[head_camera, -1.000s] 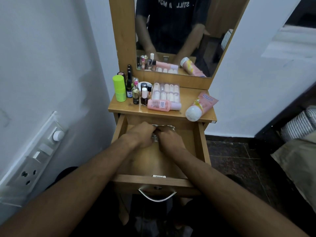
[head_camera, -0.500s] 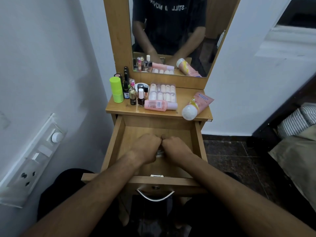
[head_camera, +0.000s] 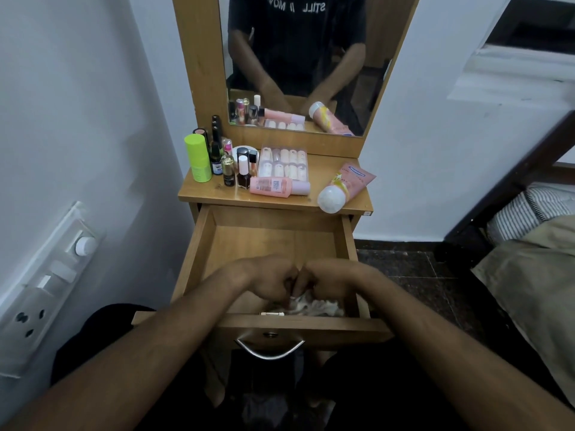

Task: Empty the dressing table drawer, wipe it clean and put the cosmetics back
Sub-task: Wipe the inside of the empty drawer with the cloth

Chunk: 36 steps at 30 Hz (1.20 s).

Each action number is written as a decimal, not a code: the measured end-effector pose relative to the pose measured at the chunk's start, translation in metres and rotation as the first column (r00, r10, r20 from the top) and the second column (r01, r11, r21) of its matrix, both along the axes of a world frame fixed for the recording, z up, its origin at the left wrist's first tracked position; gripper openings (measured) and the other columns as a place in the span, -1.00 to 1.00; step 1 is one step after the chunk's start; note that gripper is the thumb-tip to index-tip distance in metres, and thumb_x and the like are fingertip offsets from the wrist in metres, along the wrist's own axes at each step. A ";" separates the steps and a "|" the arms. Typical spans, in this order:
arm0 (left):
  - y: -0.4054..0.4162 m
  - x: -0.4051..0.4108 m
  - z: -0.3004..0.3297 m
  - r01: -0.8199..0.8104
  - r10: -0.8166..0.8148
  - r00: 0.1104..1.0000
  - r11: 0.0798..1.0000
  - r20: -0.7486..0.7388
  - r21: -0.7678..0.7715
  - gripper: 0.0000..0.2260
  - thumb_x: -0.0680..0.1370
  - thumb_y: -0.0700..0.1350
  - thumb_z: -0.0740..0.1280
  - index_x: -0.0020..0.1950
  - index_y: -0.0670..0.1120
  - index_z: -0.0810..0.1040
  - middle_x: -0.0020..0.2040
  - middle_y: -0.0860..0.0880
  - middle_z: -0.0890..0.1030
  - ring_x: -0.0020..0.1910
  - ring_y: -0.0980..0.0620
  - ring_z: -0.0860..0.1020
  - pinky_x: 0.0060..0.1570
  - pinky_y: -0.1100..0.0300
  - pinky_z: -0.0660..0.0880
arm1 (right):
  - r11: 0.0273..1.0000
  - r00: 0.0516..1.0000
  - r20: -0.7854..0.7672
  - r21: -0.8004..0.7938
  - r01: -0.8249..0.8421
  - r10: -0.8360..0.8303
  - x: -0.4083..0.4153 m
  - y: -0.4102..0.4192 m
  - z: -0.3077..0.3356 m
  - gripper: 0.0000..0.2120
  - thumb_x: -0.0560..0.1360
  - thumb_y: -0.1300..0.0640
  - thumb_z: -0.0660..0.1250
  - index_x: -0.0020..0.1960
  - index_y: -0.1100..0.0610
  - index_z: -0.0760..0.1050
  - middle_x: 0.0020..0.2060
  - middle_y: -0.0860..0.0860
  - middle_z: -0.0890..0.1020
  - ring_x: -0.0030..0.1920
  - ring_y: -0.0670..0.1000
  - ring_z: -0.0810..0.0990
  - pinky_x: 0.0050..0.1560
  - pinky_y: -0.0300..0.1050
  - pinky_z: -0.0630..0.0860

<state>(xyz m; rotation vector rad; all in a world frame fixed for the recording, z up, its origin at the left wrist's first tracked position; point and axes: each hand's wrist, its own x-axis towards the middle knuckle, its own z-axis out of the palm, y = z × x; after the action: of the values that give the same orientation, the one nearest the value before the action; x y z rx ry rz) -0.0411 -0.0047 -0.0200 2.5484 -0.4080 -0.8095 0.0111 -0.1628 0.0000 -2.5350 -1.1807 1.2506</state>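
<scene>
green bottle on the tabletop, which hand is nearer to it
Left. The left hand lies in the drawer below the green bottle; the right hand is beside it, further right.

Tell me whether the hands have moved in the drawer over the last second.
Yes. Both the left hand and right hand slid with the cloth from the drawer's back toward its front panel.

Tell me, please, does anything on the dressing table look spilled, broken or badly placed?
Nothing looks spilled or broken. One oddity: the pink tube lies on its side, its white cap reaching the tabletop's front edge above the open drawer. It might roll off.
</scene>
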 end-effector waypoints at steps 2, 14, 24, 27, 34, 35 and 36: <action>0.009 0.002 -0.001 -0.093 0.077 0.991 0.985 -0.107 -0.146 -0.86 0.54 -0.13 0.43 0.09 -0.09 0.63 0.02 -0.07 0.69 -0.01 0.00 0.65 0.04 0.05 0.58 | 0.998 0.997 -0.053 -0.007 0.062 -0.062 0.008 -0.002 0.003 -0.60 0.51 0.39 0.21 0.20 0.09 0.65 0.00 0.00 0.66 0.11 0.18 0.64 0.11 0.05 0.58; 0.020 -0.005 -0.009 -0.190 0.104 0.953 0.937 -0.286 -0.293 -0.88 0.56 -0.07 0.46 0.05 -0.08 0.67 -0.17 0.12 0.69 -0.15 0.20 0.62 -0.06 0.27 0.50 | 0.968 0.924 -0.288 -0.051 0.248 -0.252 -0.007 -0.015 0.000 -0.72 0.67 0.10 0.21 0.34 0.04 0.54 0.21 -0.05 0.61 0.20 -0.04 0.55 0.30 -0.06 0.44; 0.073 -0.042 0.031 0.030 -0.008 0.999 0.868 -0.047 0.496 -0.88 0.56 -0.18 0.39 0.08 -0.07 0.63 -0.15 0.04 0.59 -0.20 0.07 0.57 -0.25 0.27 0.51 | 0.979 0.956 -0.290 0.181 0.097 -0.041 -0.048 0.102 -0.001 -0.75 0.64 0.24 0.24 0.26 0.31 0.54 0.25 0.22 0.58 0.13 0.13 0.53 -0.08 -0.31 0.42; 0.083 -0.047 0.032 -0.005 0.028 0.999 0.874 -0.041 0.485 -0.86 0.58 -0.20 0.37 0.12 -0.13 0.63 -0.13 -0.01 0.62 -0.29 0.10 0.54 -0.43 0.41 0.40 | 0.984 0.967 -0.251 0.163 0.072 -0.030 -0.051 0.117 -0.006 -0.76 0.64 0.17 0.28 0.19 0.29 0.60 0.21 0.16 0.62 0.21 0.10 0.55 0.23 -0.09 0.45; 0.068 -0.040 0.030 0.026 -0.017 0.999 0.929 -0.028 0.369 -0.81 0.52 -0.15 0.44 -0.22 0.07 0.50 -0.25 0.12 0.54 -0.25 0.12 0.55 -0.30 0.23 0.49 | 0.985 0.973 -0.233 0.164 0.051 -0.011 -0.041 0.080 -0.006 -0.75 0.62 0.00 0.32 0.12 0.15 0.65 -0.06 -0.01 0.60 0.04 0.03 0.57 0.16 -0.01 0.49; 0.064 -0.037 0.029 0.022 -0.016 1.000 0.947 -0.020 0.320 -0.80 0.51 -0.13 0.45 -0.24 0.06 0.49 -0.27 0.12 0.53 -0.26 0.10 0.54 -0.29 0.23 0.46 | 0.988 0.974 -0.226 0.151 0.044 -0.009 -0.036 0.070 -0.006 -0.75 0.62 -0.01 0.32 0.12 0.15 0.64 -0.08 -0.01 0.60 0.00 0.01 0.55 0.12 -0.03 0.49; 0.057 -0.035 0.028 0.010 -0.008 1.000 0.966 -0.007 0.259 -0.83 0.51 -0.12 0.46 -0.23 0.01 0.53 -0.27 0.10 0.55 -0.25 0.08 0.54 -0.27 0.19 0.46 | 0.991 0.974 -0.225 0.132 0.033 -0.002 -0.030 0.060 -0.005 -0.75 0.62 -0.01 0.31 0.09 0.15 0.64 -0.11 0.00 0.59 -0.05 0.01 0.54 0.06 -0.04 0.48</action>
<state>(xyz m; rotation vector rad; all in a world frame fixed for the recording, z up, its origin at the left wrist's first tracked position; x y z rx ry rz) -0.0758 0.0526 0.0077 2.7849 -0.3302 -0.9277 -0.0190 -0.1031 -0.0051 -2.2355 -1.1477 1.3605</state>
